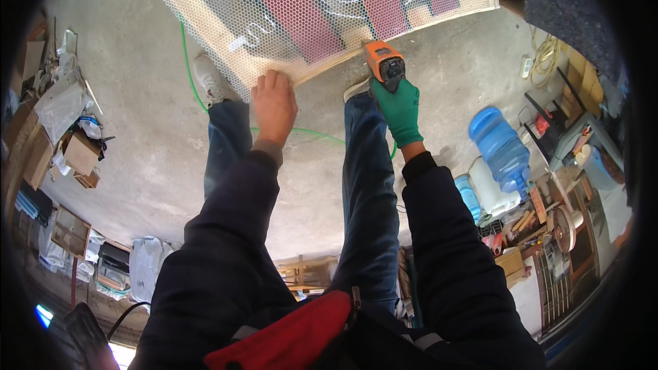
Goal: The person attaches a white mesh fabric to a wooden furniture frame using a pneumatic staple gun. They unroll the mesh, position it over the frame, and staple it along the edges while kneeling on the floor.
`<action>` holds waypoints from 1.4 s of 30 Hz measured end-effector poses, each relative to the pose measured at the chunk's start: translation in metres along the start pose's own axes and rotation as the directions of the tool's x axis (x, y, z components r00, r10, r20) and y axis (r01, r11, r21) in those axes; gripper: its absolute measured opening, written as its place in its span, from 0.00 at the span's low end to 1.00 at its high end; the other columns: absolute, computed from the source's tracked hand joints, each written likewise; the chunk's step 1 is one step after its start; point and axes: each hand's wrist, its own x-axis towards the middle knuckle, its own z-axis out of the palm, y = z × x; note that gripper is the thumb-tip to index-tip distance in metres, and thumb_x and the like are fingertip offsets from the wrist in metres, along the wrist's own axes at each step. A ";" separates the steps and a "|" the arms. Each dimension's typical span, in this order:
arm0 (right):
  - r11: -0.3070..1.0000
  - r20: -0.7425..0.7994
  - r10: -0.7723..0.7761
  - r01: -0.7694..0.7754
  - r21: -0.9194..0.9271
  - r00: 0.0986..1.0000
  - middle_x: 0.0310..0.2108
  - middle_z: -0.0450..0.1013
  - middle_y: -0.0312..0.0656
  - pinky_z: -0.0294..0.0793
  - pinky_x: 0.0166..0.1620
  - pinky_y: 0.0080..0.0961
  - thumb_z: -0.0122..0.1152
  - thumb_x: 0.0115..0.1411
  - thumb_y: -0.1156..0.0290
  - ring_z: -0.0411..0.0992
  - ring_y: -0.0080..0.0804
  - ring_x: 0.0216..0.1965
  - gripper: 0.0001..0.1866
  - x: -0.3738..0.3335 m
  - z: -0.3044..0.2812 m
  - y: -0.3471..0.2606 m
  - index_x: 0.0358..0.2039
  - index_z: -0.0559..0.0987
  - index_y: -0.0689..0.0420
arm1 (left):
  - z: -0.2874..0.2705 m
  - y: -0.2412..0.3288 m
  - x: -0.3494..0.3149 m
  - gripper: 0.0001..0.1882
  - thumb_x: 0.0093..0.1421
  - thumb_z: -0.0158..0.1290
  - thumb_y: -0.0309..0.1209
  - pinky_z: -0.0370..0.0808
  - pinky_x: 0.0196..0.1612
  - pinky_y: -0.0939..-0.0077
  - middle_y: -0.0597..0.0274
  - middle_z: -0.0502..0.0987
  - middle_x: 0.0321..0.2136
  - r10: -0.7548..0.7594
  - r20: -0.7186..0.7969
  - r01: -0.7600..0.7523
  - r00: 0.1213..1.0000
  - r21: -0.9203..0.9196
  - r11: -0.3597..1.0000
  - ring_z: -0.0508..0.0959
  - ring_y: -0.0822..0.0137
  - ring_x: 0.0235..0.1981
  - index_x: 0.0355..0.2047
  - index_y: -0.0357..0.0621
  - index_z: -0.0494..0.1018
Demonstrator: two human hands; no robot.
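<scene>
A large flat panel with a pale wooden frame [329,62] reaches in from the top of the view. White hexagonal mesh [288,0] covers it, and red and grey bands show through. At the panel's near left corner, my bare left hand [275,106] has its fingers curled over the mesh edge; the fingertips are partly hidden. In a green glove, my right hand [399,106] grips an orange and black staple gun [384,62]. The tool's front end is close to the frame's near edge. Its handle is mostly covered by the glove.
A green hose [308,131] crosses the concrete floor behind my legs. To the right lie a blue water jug [499,147], a coiled yellow cord [546,58] and a fan [565,228]. Cardboard boxes [81,154] and plastic bags [62,106] are piled along the left.
</scene>
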 end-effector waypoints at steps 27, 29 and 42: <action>0.989 0.110 0.148 -0.145 -0.035 0.983 0.25 0.79 0.50 0.76 0.33 0.39 0.73 0.58 0.61 0.80 0.44 0.27 0.16 -0.034 0.037 -0.015 0.34 0.83 0.63 | -0.016 -0.011 -0.001 0.06 0.66 0.54 0.25 0.72 0.47 0.53 0.57 0.74 0.42 0.063 0.086 -0.049 0.994 -0.148 0.988 0.75 0.49 0.45 0.42 0.44 0.76; 0.993 0.122 0.117 -0.119 0.009 0.986 0.26 0.80 0.50 0.76 0.34 0.38 0.73 0.58 0.61 0.80 0.43 0.27 0.16 -0.041 0.042 -0.017 0.36 0.83 0.62 | -0.017 -0.012 -0.001 0.06 0.66 0.54 0.25 0.72 0.47 0.53 0.56 0.74 0.42 0.073 0.081 -0.059 0.994 -0.168 0.984 0.75 0.48 0.45 0.42 0.44 0.76; 0.999 0.157 -0.030 0.033 -0.015 0.987 0.29 0.82 0.50 0.77 0.33 0.38 0.73 0.59 0.64 0.81 0.44 0.28 0.14 -0.061 0.074 -0.034 0.39 0.85 0.61 | -0.029 -0.031 -0.002 0.16 0.58 0.55 0.17 0.74 0.51 0.52 0.50 0.75 0.43 0.143 0.132 -0.089 0.981 -0.350 0.933 0.75 0.44 0.46 0.47 0.41 0.77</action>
